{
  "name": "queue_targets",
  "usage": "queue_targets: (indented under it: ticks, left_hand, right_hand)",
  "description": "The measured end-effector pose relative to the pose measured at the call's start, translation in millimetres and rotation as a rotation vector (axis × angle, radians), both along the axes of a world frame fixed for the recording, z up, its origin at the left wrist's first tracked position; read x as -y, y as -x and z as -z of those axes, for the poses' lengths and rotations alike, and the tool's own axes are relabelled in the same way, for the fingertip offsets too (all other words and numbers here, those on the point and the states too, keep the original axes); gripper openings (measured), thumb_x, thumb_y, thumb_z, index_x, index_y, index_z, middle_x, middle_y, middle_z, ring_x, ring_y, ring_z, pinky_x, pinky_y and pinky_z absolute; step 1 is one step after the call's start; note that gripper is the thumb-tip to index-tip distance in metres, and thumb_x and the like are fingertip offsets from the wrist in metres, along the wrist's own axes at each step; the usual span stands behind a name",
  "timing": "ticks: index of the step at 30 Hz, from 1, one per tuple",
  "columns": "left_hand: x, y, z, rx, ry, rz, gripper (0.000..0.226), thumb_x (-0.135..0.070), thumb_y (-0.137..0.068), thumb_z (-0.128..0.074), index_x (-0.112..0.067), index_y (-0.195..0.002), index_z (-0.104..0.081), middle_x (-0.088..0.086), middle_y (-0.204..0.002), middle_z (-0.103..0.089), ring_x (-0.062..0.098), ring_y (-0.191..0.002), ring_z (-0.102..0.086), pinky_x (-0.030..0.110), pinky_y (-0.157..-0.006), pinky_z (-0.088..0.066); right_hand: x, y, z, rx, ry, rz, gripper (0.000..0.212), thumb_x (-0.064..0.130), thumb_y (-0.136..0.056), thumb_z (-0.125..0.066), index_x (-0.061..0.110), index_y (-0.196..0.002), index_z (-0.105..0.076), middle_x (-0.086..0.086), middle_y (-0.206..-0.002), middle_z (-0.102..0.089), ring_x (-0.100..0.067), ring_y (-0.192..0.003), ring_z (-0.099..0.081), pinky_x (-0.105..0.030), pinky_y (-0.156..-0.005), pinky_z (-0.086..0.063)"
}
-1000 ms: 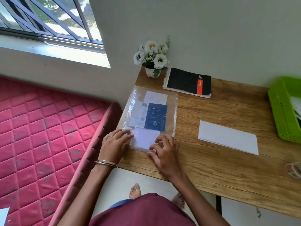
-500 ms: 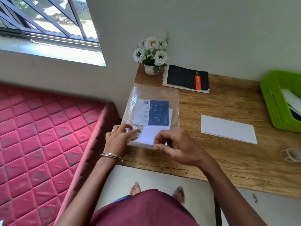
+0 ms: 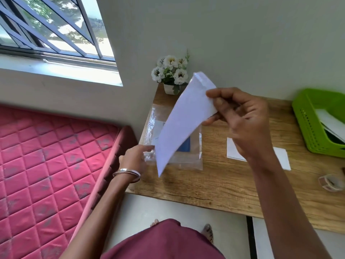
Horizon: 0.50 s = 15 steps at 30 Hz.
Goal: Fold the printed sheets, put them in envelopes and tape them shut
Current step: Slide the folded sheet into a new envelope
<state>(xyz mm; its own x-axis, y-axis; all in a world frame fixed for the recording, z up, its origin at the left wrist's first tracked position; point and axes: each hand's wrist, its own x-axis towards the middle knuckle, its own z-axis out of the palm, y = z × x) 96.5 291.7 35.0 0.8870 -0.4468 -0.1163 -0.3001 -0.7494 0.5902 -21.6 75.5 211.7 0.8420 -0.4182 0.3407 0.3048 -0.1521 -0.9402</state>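
Note:
My right hand pinches a white envelope by one end and holds it up in the air over the desk, its long side slanting down to the left. Under it lies a clear plastic packet with a blue and white label. My left hand grips the packet's near left corner at the desk's left edge. A folded white sheet lies flat on the wooden desk, partly hidden by my right forearm. A tape roll sits near the right edge.
A green plastic basket with papers stands at the right back. A small pot of white flowers stands at the back left corner against the wall. A pink quilted mattress lies left of the desk, below a barred window.
My right hand has drawn a white envelope out of the plastic packet and lifted it up above the desk. My left hand has stayed on the packet's corner. The camera tilted up.

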Motion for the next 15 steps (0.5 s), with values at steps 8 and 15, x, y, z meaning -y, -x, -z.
queue_targets:
  ticks: [8,15]
  left_hand:
    - [46.3,19.7,-84.6,0.052,0.537,0.016,0.032,-0.032,-0.084,-0.061,-0.024,-0.115,-0.062,-0.008,-0.105,-0.068,0.003,-0.091,-0.063,0.014,-0.076,-0.047]
    - [119.3,62.0,-93.6,0.136,0.28,0.379,0.061,-0.059,-0.063,-0.066,-0.041,-0.12,-0.05,-0.018,-0.116,-0.057,0.011,-0.105,-0.055,0.048,-0.086,-0.046]
  right_hand:
    - [35.0,32.5,12.6,-0.091,0.059,0.038,0.038,-0.016,-0.09,-0.047,0.011,-0.11,-0.065,-0.014,-0.113,-0.064,-0.021,-0.094,-0.068,-0.026,-0.078,-0.056]
    - [62.9,53.9,16.8,-0.061,0.186,0.249,0.031,-0.001,-0.079,-0.07,0.019,-0.102,-0.068,-0.009,-0.102,-0.066,-0.023,-0.085,-0.068,-0.026,-0.076,-0.056]
